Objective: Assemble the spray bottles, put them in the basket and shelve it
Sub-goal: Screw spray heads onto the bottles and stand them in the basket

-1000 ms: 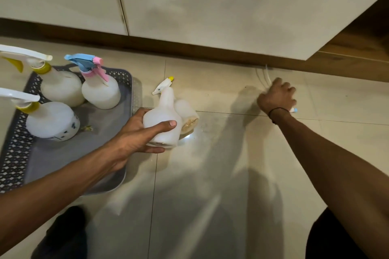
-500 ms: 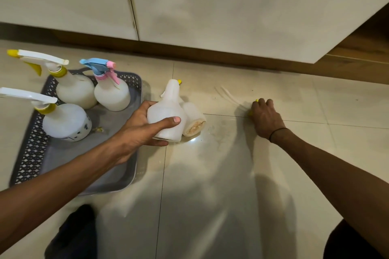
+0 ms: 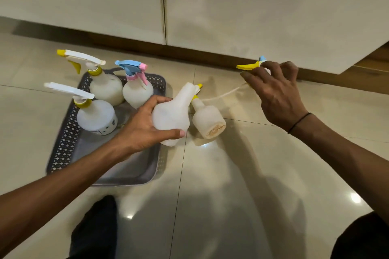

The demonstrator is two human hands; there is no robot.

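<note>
Left hand (image 3: 145, 130) grips the bottle (image 3: 171, 115) steady; at two o'clock, right hand (image 3: 277, 94) pinches the sprayer (image 3: 249, 66), ready for fitting.

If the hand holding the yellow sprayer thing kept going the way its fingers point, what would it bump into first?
Probably the white cabinet door. The right hand, gripping the spray head, points up and away toward it, with nothing visible between. Depth is hard to judge, so it might meet the brown baseboard instead.
</note>
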